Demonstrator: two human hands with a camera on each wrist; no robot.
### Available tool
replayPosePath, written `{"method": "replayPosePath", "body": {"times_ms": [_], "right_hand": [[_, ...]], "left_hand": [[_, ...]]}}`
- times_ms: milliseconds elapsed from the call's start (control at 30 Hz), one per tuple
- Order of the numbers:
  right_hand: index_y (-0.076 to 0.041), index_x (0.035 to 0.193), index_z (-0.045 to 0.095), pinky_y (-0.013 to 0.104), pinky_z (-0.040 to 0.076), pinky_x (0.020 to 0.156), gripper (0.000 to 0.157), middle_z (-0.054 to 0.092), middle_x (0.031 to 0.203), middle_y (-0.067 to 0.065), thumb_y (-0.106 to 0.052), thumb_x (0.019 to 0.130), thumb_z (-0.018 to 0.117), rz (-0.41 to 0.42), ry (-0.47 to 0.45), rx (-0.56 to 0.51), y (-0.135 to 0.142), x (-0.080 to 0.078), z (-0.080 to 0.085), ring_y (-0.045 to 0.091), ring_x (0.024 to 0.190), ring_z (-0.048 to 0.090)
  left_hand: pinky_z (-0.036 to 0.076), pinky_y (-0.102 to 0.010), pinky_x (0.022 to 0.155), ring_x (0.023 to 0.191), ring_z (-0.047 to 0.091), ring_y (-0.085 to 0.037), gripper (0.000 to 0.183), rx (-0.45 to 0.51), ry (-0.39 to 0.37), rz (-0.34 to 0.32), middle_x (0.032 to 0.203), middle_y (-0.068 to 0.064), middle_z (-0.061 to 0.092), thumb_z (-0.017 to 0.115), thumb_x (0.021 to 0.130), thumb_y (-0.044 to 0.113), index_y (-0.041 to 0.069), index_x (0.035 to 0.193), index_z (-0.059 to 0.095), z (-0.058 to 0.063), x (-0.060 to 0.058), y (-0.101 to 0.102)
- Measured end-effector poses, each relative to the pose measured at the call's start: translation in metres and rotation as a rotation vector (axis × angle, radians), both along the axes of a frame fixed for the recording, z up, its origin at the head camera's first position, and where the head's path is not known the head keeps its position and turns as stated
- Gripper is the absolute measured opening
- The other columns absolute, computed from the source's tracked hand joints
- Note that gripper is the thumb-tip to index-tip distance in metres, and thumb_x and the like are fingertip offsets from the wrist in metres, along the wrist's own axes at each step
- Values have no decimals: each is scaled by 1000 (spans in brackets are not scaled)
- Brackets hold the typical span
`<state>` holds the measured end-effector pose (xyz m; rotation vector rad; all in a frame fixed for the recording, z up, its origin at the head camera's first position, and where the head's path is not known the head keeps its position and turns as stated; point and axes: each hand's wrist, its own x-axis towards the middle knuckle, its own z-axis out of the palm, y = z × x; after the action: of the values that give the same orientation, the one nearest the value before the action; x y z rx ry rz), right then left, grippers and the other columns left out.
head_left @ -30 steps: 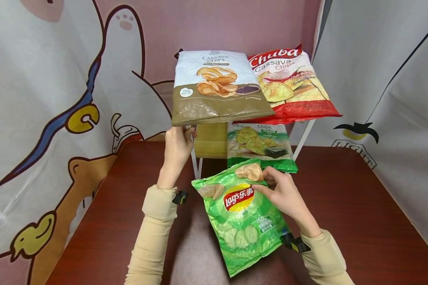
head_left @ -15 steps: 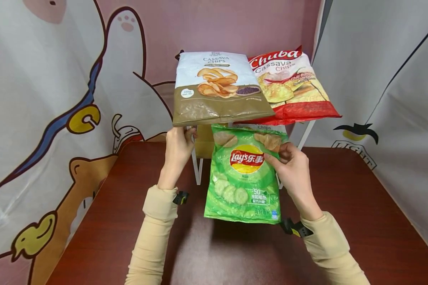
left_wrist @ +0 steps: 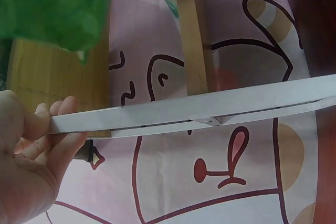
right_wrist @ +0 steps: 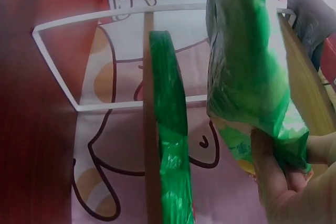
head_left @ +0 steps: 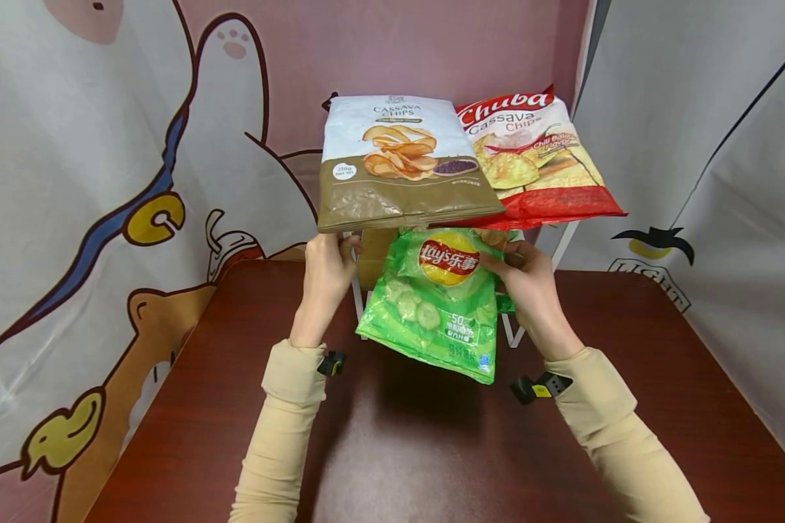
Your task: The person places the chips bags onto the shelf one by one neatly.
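Note:
My right hand point(head_left: 530, 294) pinches the upper right edge of a green Lay's chip bag point(head_left: 432, 312). The bag hangs tilted in the air, its top end passing beneath the upper shelf and hidden there. In the left wrist view my left hand point(left_wrist: 39, 150) grips the white metal frame point(left_wrist: 210, 106) of the rack near the upper board. Behind the Lay's bag another green chip bag point(right_wrist: 173, 156) lies on the lower board point(right_wrist: 149, 192), mostly covered in the head view. Above, a white-and-brown cassava chips bag point(head_left: 399, 160) overlaps a red Chuba chips bag point(head_left: 530, 174).
The rack stands at the back of a dark red-brown table point(head_left: 392, 450). Its white legs point(head_left: 565, 243) show below the upper bags. Cartoon-printed cloth point(head_left: 248, 109) surrounds the table at the sides and back.
The right hand has raised the Lay's bag and moved it away from me, its top going under the upper shelf and in front of the lower green bag. The left hand stays on the frame.

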<state>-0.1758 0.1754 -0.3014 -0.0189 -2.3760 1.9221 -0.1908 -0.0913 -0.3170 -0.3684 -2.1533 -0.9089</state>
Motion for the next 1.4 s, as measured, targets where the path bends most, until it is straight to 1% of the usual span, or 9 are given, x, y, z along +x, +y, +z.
{"method": "replayPosePath", "body": {"times_ms": [133,267,467,667,900,1033,1133,1267,1400], "right_hand": [[-11,95,47,20,52,56,18,59,88,-5,-18,91,63,9,-2,-135,-4,-9,3,2,61,60],[-6,112,55,18,52,57,23,59,92,-5,-15,92,61,16,21,-205,-8,-19,4,1,63,61],[-2,137,47,16,52,61,46,55,101,-7,-17,94,58,10,0,-139,-11,-33,-2,-2,72,59],[-9,142,43,16,54,66,48,54,129,12,-13,96,55,20,35,-126,-14,-45,-6,-3,80,60],[-12,135,48,18,51,71,40,60,100,-10,-11,95,54,145,58,-267,-15,-56,-4,0,81,61],[-10,144,38,31,46,99,49,51,137,6,-9,96,51,211,58,-98,-13,-51,1,15,120,54],[-9,147,33,45,39,108,53,37,150,15,-12,97,50,256,110,205,-12,-40,6,30,137,39],[-4,141,44,51,39,106,49,40,148,19,-18,95,55,325,296,637,-17,-18,10,37,136,39],[0,133,52,51,38,107,52,42,144,21,-27,90,65,383,558,907,-26,5,4,40,134,39]], "left_hand": [[52,-40,55,65,67,-31,10,11,-15,-4,75,-19,68,57,92,1,-1,102,57,0,-1,0],[53,-41,55,66,68,-31,11,24,-18,-8,76,-20,69,57,92,0,-1,103,57,0,-1,-1],[51,-42,54,66,67,-33,12,22,6,-16,77,-21,67,57,92,2,-2,103,57,-1,-1,-1],[51,-41,53,65,66,-33,15,16,22,-17,77,-22,66,57,92,3,-1,106,56,-2,-1,-1],[50,-39,52,63,65,-31,11,-2,32,-6,74,-20,66,55,93,1,0,104,56,-2,-2,-1],[51,-39,52,63,66,-29,12,-11,30,-6,74,-18,67,53,94,1,1,106,55,-2,-2,-1],[50,-39,51,63,66,-29,12,-13,30,-2,73,-18,67,54,94,0,1,105,55,-2,-1,-1],[50,-39,51,63,66,-29,11,-9,25,-4,73,-19,67,54,94,0,0,105,55,-2,-1,0],[51,-38,52,64,66,-29,12,-2,23,-8,74,-19,67,54,94,1,0,106,55,-1,0,0]]}}
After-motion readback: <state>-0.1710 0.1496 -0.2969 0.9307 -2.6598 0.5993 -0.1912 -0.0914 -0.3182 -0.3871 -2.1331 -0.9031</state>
